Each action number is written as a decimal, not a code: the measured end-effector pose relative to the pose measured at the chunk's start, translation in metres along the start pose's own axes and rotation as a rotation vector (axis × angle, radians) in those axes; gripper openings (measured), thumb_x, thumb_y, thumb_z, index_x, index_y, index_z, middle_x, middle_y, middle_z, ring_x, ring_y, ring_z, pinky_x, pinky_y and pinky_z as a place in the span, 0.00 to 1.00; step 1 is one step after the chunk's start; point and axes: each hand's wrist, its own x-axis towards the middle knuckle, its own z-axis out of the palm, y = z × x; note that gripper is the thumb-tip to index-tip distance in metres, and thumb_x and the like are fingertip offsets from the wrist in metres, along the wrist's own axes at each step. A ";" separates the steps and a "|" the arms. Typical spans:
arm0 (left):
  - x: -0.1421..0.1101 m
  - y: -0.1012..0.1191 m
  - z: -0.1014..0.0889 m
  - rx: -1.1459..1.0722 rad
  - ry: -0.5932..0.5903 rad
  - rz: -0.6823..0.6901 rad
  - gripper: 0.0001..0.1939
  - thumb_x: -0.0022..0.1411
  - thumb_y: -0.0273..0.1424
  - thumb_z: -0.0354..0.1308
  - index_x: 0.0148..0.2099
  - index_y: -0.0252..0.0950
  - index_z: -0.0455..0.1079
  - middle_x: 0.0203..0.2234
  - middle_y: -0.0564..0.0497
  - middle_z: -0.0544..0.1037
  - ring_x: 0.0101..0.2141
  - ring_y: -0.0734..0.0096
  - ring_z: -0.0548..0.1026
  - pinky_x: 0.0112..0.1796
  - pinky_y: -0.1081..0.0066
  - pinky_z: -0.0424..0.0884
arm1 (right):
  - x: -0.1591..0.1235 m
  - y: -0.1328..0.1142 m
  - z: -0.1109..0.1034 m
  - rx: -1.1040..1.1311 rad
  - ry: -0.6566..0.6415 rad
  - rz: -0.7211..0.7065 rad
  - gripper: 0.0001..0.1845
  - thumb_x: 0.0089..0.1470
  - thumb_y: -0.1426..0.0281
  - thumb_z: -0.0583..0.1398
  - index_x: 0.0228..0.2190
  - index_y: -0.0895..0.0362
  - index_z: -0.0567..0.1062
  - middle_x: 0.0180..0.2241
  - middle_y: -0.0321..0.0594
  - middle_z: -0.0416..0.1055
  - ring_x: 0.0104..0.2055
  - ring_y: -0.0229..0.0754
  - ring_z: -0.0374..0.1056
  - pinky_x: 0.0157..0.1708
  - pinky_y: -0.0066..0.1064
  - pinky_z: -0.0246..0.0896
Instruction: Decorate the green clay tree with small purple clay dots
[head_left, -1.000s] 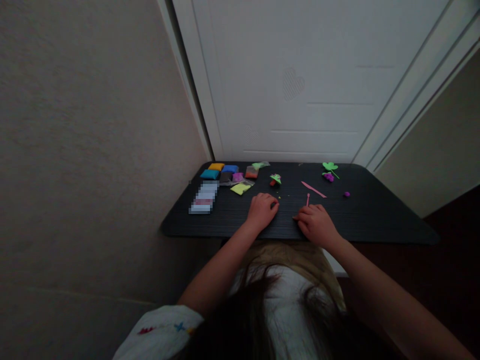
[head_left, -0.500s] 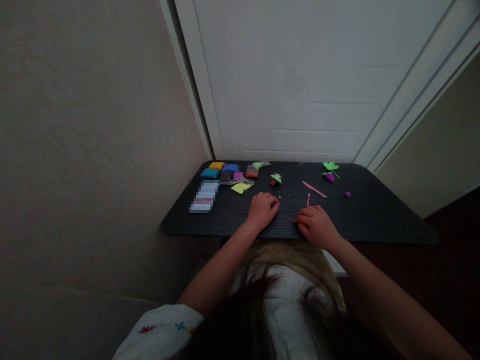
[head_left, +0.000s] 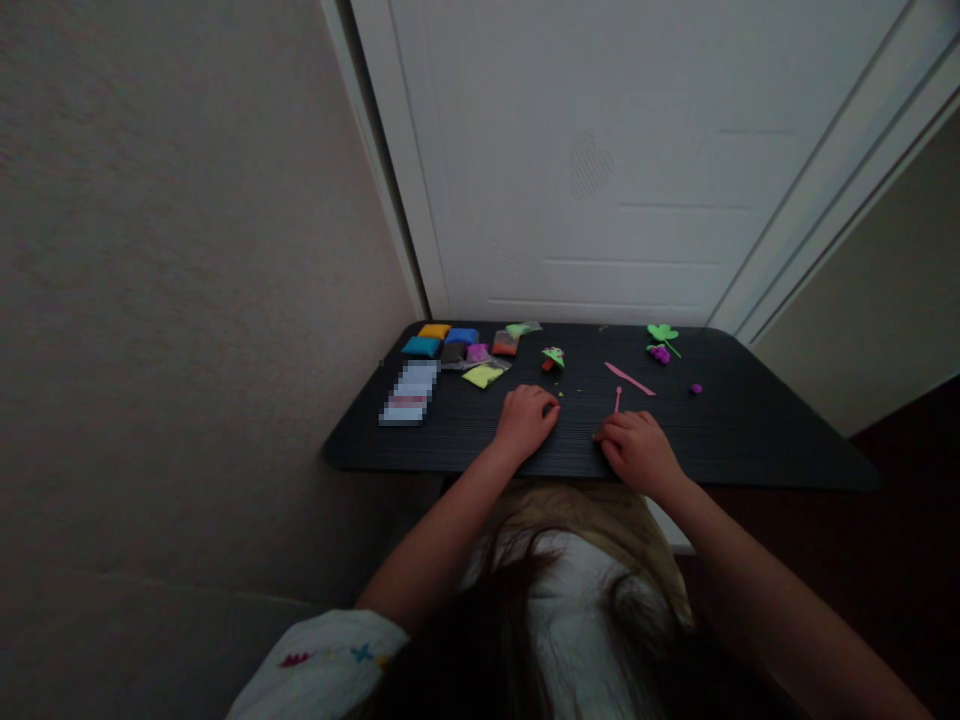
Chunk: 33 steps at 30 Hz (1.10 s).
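Observation:
My left hand (head_left: 527,420) rests on the dark table with its fingers curled in. Whatever may be between them is hidden. A little beyond it stand a small green-topped clay figure with a red base (head_left: 553,358) and a tiny yellow crumb (head_left: 560,394). To the right, my right hand (head_left: 637,448) is closed near the front edge, fingertips together low on the tabletop; I cannot make out anything in them. Just past its knuckles lies a thin pink modelling tool (head_left: 618,398), its lower end covered by the hand. A pink plastic knife (head_left: 630,379) lies farther back.
Packets of coloured clay, including a yellow one (head_left: 483,375) and a teal one (head_left: 421,346), lie at the back left. A blurred-out phone-like rectangle (head_left: 409,393) is in front. At right are a green clover shape (head_left: 662,333), purple clay pieces (head_left: 660,354) and a purple ball (head_left: 696,389).
My right hand's fingertips have drawn slightly to the right and curled in more. My left hand and the things on the table have stayed where they were.

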 end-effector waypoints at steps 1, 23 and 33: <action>0.000 0.000 0.000 -0.001 0.000 0.002 0.08 0.56 0.32 0.50 0.33 0.38 0.69 0.34 0.51 0.72 0.39 0.67 0.65 0.40 0.67 0.59 | 0.000 0.002 0.001 0.015 0.008 0.014 0.10 0.49 0.74 0.51 0.25 0.56 0.72 0.30 0.39 0.69 0.35 0.40 0.62 0.37 0.33 0.47; 0.000 0.000 0.000 0.000 -0.003 0.003 0.08 0.56 0.32 0.50 0.33 0.38 0.69 0.34 0.51 0.72 0.39 0.68 0.65 0.40 0.67 0.59 | 0.005 0.011 0.009 0.145 0.001 0.074 0.07 0.49 0.66 0.56 0.27 0.52 0.74 0.33 0.36 0.71 0.38 0.40 0.64 0.39 0.35 0.47; 0.000 -0.001 0.001 -0.006 0.000 0.016 0.07 0.56 0.32 0.50 0.33 0.38 0.69 0.34 0.51 0.72 0.39 0.68 0.65 0.40 0.68 0.59 | 0.006 0.017 0.008 0.256 0.001 0.072 0.07 0.50 0.67 0.54 0.27 0.54 0.72 0.33 0.37 0.71 0.37 0.39 0.65 0.39 0.33 0.53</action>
